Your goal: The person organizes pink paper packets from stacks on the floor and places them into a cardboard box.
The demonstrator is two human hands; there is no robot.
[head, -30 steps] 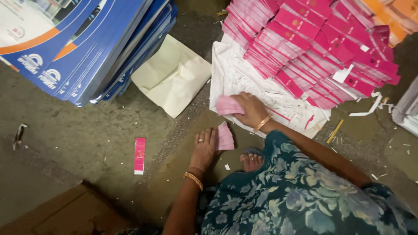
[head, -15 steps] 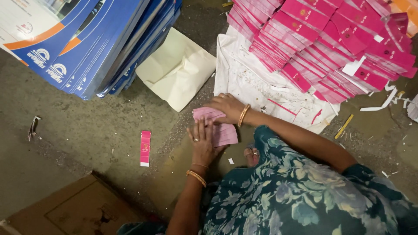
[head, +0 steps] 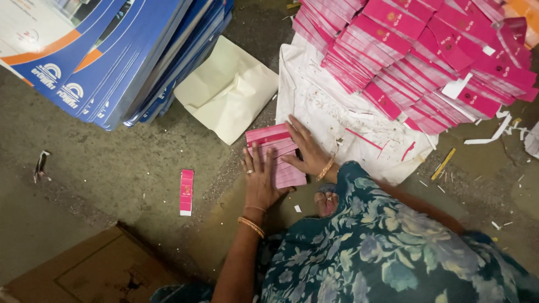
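Head camera view, looking down at a person seated on a grey concrete floor [head: 112, 168]. Both hands rest flat on a small stack of pink cartons [head: 275, 154] lying on the floor near the centre of the picture. The left hand [head: 259, 179] presses on the stack's 7 o'clock edge, fingers spread and open, not gripping; a ring and bangles show on it. The right hand [head: 306, 151] lies at the stack's 3 o'clock side, fingers stretched flat against it, also open, with a bangle at the wrist.

At 1 o'clock from the stack, a large heap of flattened pink cartons [head: 421, 56] sits on a white cloth sheet [head: 325, 106], whose edge touches the small stack. At 11 o'clock lies a cream folded paper [head: 224, 92], and beyond it, at 10 o'clock, a leaning pile of blue printed boards [head: 129, 62]. A single pink carton [head: 186, 192] lies alone at 8 o'clock, well apart from the hands. A brown cardboard box [head: 95, 269] fills the lower left corner. The person's floral blue garment [head: 393, 252] covers the lower right.
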